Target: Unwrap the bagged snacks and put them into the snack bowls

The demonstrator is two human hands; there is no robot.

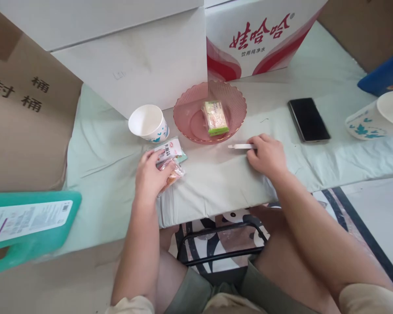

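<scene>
My left hand [150,174] rests on the pale green cloth and grips a few small wrapped snack packets [170,159], one with a pink and white label. My right hand [267,155] lies to the right, closed on a thin white stick-like object [240,146] that points left. Between and beyond the hands stands a pink ribbed glass bowl [196,109] holding one green-wrapped snack [215,117]. A white paper cup [149,123] stands just left of the bowl, upright and open.
A black phone [308,119] lies face up at the right. A second paper cup [378,115] lies on its side at the far right edge. White and red cartons [258,35] and a brown box [22,113] wall the back and left. A teal container [29,226] sits near left.
</scene>
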